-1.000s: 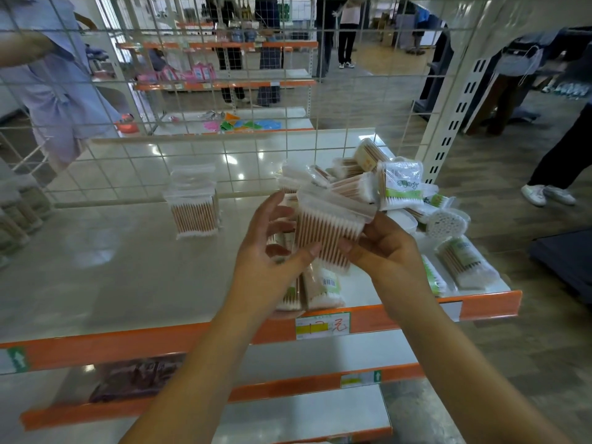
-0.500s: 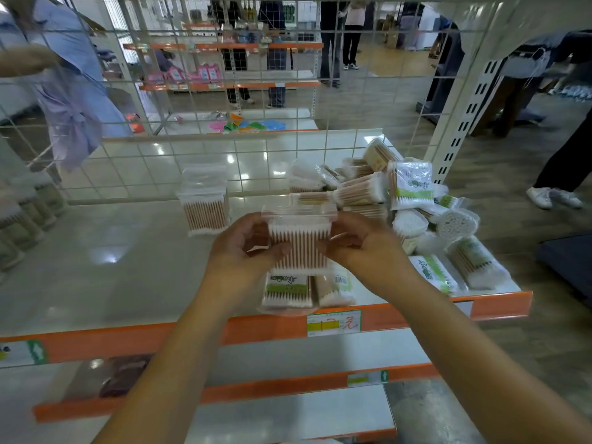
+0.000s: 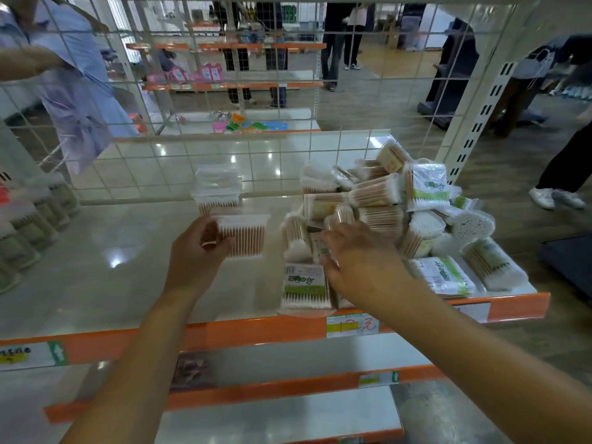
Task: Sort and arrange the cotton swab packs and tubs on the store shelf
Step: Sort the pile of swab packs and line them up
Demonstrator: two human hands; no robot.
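While big messy pile (image 3: pixel 384 213) waits on shelf (image 3: pixel 96 267) right side, only one neat stack (image 3: pixel 217 193) stands at back. Left hand (image 3: pixel 195 257) grips clear swab box (image 3: pixel 243 233) near stack. Right hand (image 3: pixel 358 261), fingers loose, reaches into pile, holds nothing seen.

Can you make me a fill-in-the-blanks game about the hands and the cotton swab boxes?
1. The clear swab box is held by the ____ hand.
2. The right hand reaches into the ____ of swab packs.
3. The shelf has an edge coloured ____.
4. Behind the held box stands a ____ of matching boxes.

Missing words: left; pile; orange; stack
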